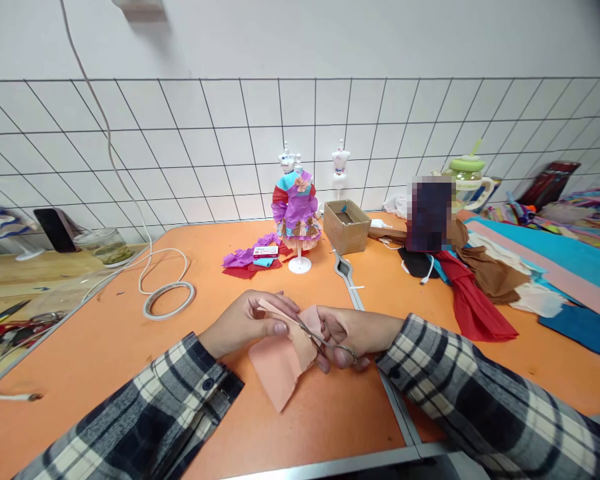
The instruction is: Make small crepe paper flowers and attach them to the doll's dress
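My left hand (253, 320) pinches a folded piece of peach crepe paper (277, 373) between thumb and fingers, above the orange table. A wavy cut edge runs down the paper's right side. My right hand (353, 330) is closed around the handles of a small pair of scissors (325, 339). Their blades point up and left, lying across the paper close to my left fingertips. Behind my hands stands a mini dress form wearing a purple, red and blue paper dress (299, 207) with a ruffled skirt.
A cardboard box (347, 227) and a second white mini mannequin (341, 163) are at the back. Purple and red paper scraps (245, 260) lie left of the dress. A tape roll (169, 301) is at left; coloured crepe sheets (480, 293) and a green-lidded jug (466, 180) are at right.
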`<action>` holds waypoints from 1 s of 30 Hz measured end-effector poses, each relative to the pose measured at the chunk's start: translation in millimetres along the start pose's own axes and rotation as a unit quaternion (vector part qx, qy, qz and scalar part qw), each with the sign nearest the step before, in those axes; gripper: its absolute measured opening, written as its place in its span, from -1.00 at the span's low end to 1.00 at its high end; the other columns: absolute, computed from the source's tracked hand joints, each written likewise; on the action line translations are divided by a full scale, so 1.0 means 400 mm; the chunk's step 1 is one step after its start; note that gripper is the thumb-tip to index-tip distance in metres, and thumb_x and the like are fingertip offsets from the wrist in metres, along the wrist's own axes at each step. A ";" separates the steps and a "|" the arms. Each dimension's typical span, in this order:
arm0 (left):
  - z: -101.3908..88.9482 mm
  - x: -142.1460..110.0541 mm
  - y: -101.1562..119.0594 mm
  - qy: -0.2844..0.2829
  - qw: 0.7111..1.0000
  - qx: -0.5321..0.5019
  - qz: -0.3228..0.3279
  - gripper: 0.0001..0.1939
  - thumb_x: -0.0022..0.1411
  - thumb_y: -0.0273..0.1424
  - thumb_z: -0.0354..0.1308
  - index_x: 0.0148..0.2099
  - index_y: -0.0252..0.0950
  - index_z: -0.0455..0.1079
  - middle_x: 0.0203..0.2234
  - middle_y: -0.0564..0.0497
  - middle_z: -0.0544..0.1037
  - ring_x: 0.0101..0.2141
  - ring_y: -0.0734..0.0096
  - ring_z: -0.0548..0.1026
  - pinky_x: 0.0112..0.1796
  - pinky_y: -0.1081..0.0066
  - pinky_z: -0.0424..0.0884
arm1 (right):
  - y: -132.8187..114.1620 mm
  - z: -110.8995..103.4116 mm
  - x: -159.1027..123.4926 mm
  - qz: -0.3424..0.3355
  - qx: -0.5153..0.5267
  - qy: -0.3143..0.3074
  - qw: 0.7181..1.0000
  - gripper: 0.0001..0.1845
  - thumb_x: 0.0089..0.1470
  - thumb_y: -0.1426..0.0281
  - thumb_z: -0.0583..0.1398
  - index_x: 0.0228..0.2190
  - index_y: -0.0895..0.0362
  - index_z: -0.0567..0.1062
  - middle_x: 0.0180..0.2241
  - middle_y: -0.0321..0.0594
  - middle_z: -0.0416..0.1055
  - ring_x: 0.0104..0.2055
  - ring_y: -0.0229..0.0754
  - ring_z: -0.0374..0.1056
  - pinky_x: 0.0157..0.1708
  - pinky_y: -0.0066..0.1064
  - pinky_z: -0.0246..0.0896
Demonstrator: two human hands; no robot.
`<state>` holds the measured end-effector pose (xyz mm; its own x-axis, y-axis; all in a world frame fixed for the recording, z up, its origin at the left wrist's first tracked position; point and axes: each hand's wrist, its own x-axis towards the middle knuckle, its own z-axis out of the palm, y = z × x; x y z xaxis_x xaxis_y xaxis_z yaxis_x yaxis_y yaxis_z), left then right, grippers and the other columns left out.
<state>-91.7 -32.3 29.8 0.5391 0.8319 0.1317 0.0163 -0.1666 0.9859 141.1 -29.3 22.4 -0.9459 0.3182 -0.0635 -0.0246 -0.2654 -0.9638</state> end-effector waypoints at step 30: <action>0.032 -0.005 -0.038 -0.007 0.989 -0.149 -0.017 -0.77 -0.02 -0.28 0.40 -0.38 -0.36 0.56 -0.46 -0.06 0.57 -0.37 0.32 0.48 -0.27 0.33 0.37 | 0.016 0.012 0.016 -0.024 0.031 0.018 0.999 -0.39 -0.24 0.23 0.44 -0.32 0.11 0.18 -0.44 -0.46 0.26 -0.62 -0.52 0.06 -0.83 -0.77 -0.04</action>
<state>-82.3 -38.3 13.3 0.5535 0.8269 0.0989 -0.2137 0.0263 0.9765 133.3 -33.4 17.0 -0.9308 0.3645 -0.0274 -0.0912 -0.3042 -0.9482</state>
